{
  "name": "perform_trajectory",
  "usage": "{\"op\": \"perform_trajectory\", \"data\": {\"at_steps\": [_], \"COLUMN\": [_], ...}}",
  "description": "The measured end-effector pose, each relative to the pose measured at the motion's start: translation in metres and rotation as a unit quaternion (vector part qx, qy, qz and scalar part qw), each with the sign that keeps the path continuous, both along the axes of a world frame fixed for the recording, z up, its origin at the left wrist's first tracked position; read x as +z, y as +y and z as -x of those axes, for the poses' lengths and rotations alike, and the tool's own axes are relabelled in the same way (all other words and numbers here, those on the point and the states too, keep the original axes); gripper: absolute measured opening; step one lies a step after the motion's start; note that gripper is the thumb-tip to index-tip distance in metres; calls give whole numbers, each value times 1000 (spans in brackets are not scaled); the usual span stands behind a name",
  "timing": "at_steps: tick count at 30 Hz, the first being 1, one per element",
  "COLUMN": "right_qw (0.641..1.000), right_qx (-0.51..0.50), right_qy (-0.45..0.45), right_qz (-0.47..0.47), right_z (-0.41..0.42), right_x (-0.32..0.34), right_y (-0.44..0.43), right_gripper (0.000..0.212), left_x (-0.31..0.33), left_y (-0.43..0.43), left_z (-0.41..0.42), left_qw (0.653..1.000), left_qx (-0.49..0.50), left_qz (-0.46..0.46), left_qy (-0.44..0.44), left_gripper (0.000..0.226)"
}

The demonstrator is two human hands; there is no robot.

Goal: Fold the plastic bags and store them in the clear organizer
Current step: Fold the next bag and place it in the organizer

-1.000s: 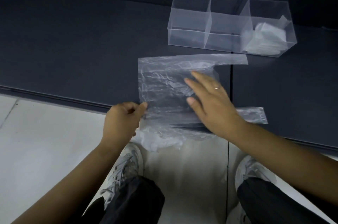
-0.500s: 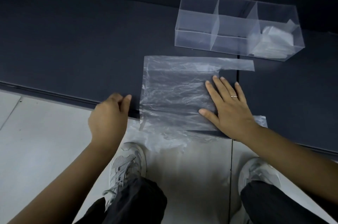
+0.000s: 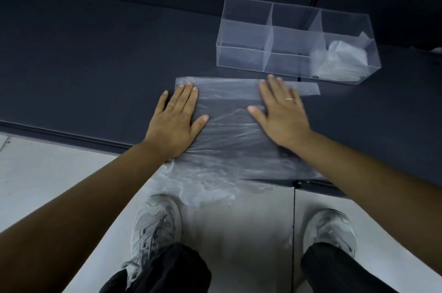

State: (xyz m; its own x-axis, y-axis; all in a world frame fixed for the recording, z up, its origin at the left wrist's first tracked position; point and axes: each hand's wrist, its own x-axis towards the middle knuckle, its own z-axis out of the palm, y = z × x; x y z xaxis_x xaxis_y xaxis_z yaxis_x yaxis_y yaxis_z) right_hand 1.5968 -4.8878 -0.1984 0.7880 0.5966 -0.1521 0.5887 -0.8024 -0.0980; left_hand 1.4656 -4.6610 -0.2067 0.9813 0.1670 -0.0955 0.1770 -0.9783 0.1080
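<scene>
Plastic bag [image 3: 229,125] was pressed flat on table [image 3: 83,65] under spread left hand [image 3: 175,120] and right hand [image 3: 282,115]; long axis lay left-right, clear organizer [image 3: 244,58] just beyond, nearer right hand.

Bare bench [image 3: 95,65] stretches left of the clear organizer [image 3: 244,58]. Its 2 left compartments lie open; folded bags [image 3: 344,58] fill the right.

There are two hands, a left hand [image 3: 175,122] and a right hand [image 3: 282,115]. Each has one ring [image 3: 170,106], so that makes two rings. One flat bag [image 3: 229,130] is under them. One clear box [image 3: 244,55] is at 1 o'clock, and it has three parts. One part holds folded bags [image 3: 342,58], too bunched to count. Two shoes [image 3: 155,221] are at 6 o'clock.
</scene>
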Motion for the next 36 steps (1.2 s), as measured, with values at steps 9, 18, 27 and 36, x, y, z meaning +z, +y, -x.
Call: {"op": "perform_trajectory", "data": {"at_steps": [9,18,27,36], "right_qw": [993,995,995,975], "right_qx": [-52,100,-84,176], "right_qy": [-60,8,-38,-10], "right_qz": [-84,-9,-41,-138], "right_z": [32,91,58,121], "right_x": [28,5,11,10], "right_y": [-22,-13,-98,-34], "right_gripper": [60,73,77,57], "left_x": [23,6,5,0], "left_y": [-25,-29,4,-9], "left_z": [22,64,94,120], "left_qw": [996,1000,996,961], "left_qx": [34,-12,-25,-145], "left_qz": [21,-7,36,42], "left_qy": [-78,-24,-75,-233], "left_gripper": [68,72,72,40]}}
